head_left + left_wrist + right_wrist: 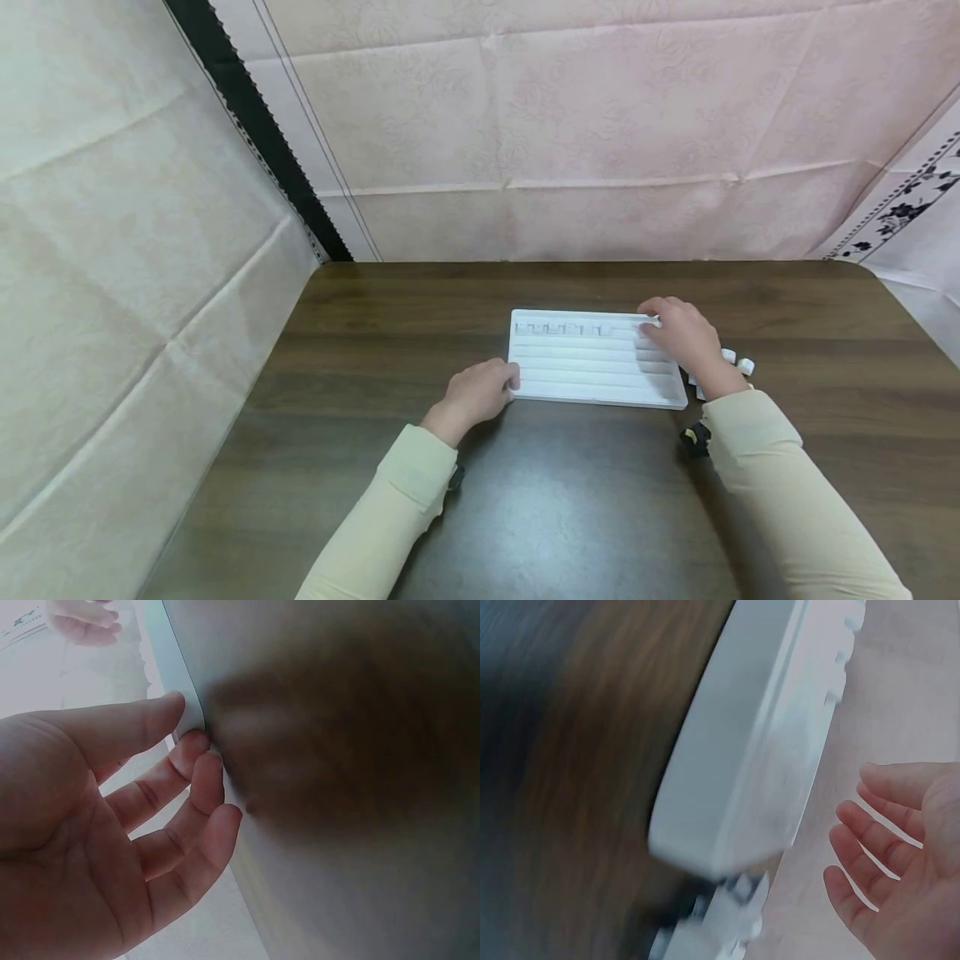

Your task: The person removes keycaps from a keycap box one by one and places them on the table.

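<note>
A white board (585,367) with several horizontal ridged rows lies on the brown table. My left hand (476,390) pinches its lower left corner; in the left wrist view thumb and index finger meet at the white edge (171,664). Along the top row stand small, clear-looking pieces (562,330). Over the upper right corner is my right hand (681,333), its fingers loosely bent. The right wrist view shows nothing between those fingers (870,840). Small white blocks (745,366) lie right of the board, partly hidden behind the right wrist.
The wooden table (300,467) reaches back to a hanging pale cloth (600,125). Another cloth (112,250) hangs at the left side. Dark bands (695,439) sit under both sleeves at the wrists.
</note>
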A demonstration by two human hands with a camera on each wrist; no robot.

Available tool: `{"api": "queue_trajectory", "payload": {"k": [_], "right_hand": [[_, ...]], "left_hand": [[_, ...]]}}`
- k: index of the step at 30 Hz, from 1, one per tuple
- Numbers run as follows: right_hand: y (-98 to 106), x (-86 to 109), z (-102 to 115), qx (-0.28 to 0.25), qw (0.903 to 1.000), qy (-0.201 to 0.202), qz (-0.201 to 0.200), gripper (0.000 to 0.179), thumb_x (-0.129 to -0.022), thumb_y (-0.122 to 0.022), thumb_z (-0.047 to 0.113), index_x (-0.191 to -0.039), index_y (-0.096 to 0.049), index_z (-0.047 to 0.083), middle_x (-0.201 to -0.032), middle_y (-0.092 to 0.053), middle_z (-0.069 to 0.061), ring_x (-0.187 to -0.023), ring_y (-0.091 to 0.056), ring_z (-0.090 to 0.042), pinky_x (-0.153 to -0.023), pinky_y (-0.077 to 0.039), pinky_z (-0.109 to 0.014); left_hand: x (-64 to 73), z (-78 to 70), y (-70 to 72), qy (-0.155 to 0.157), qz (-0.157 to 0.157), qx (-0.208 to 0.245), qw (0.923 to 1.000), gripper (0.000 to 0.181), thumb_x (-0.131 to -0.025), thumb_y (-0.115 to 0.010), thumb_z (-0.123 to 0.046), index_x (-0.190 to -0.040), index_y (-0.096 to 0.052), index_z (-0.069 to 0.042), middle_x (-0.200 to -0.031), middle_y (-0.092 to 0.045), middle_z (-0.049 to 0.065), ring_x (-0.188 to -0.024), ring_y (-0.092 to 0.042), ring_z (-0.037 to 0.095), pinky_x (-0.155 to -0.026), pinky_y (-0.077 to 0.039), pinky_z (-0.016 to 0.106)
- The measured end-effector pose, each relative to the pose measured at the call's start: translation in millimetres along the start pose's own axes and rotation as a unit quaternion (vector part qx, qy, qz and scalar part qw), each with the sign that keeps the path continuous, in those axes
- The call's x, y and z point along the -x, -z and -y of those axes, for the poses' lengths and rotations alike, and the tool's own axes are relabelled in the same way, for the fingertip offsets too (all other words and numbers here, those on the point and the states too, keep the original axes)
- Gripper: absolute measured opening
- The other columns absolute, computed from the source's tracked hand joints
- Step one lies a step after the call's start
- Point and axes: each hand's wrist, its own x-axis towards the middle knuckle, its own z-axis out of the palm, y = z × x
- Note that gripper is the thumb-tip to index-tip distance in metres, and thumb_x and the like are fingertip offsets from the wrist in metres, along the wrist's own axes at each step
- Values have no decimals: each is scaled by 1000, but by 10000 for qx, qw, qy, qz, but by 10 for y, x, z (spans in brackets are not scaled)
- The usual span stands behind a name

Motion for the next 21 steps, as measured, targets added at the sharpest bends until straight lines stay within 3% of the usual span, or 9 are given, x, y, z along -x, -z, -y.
{"api": "queue_trajectory", "payload": {"k": [13,21], "right_hand": [[-238,-129,237,61,9990,281,350,32,-92,-53,16,-122,-54,6,-124,-54,-19,-117,-46,-39,-92,-38,-58],[-302,-174,297,424,9977,471,258,27,-89,-56,11,-115,-60,5,-113,-60,-18,-105,-54,-35,-88,-42,-53]], "left_hand": [[0,-1,-6,0,-54,-18,10000,7,-90,-57,-15,-94,-61,-18,-90,-59,0,-76,-51,15,-64,-42,29],[-9,-8,-2,5,-41,-44,10000,6,-90,-57,-15,-94,-61,-18,-90,-59,0,-75,-51,15,-63,-42,29]]}}
